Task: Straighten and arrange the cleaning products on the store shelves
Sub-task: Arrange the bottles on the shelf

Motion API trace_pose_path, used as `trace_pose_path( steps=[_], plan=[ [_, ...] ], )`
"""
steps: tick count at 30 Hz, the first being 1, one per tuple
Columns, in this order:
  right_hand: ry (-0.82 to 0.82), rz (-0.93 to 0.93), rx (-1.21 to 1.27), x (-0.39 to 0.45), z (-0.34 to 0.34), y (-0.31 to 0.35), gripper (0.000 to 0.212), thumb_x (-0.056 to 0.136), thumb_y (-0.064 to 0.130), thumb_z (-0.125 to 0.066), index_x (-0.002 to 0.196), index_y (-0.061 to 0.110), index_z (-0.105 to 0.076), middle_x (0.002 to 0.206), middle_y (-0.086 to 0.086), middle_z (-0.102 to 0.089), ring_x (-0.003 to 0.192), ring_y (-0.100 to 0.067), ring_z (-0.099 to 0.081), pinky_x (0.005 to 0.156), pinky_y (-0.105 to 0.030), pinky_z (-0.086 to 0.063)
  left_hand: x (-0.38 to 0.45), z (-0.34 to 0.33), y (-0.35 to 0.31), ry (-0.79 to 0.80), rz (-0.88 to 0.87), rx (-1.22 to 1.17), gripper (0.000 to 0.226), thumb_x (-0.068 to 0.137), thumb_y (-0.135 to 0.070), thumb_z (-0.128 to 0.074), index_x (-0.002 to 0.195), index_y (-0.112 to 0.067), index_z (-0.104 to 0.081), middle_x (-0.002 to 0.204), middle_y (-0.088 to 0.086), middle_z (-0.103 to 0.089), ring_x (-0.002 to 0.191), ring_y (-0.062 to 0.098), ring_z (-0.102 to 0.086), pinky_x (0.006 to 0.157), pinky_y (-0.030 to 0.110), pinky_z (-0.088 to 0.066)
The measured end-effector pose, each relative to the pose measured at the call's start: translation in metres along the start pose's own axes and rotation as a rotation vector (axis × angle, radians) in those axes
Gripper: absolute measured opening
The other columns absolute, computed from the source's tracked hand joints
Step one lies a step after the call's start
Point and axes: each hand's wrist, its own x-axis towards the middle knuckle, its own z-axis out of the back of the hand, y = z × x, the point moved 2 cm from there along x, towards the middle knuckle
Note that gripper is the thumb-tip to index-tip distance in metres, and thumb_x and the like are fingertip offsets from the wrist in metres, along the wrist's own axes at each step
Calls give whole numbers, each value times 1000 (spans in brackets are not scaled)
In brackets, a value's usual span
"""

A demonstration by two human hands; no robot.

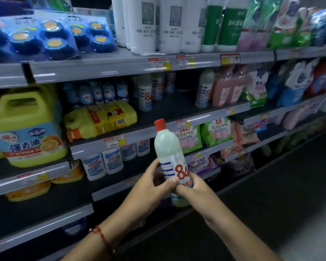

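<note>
I hold a pale bottle with a red cap and a red "84" label upright in front of the shelves, out in the aisle. My left hand grips its lower body from the left, thumb across the label. My right hand grips the lower part from the right. Matching "84" bottles stand on the second shelf, with a dark gap between them and another one further right. A yellow jug lies on its side on that shelf.
A large yellow detergent jug stands at the left. Blue toilet-block packs and white bottles fill the top shelf. Bagged products and white tubs sit on lower shelves. The aisle floor lies to the right.
</note>
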Motion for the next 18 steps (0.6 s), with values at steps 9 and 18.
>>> trace_pose_path(
  steps=[9,18],
  plan=[
    [-66,76,-131,80,41,20,64,79,43,-80,133,38,-47,118,14,-68,103,-1,-68,89,-27,-55,104,-1,-5,-45,64,-112,40,85,-28,-81,112,-43,-55,102,-11,-75,90,7,-76,70,26,-62],
    [-146,185,-235,152,97,41,61,81,48,-78,136,40,-52,127,14,-61,117,-5,-58,101,-33,-50,197,-14,-21,-44,45,-44,36,86,-32,-79,119,-28,-65,103,-6,-79,93,10,-76,90,39,-61]
  ],
)
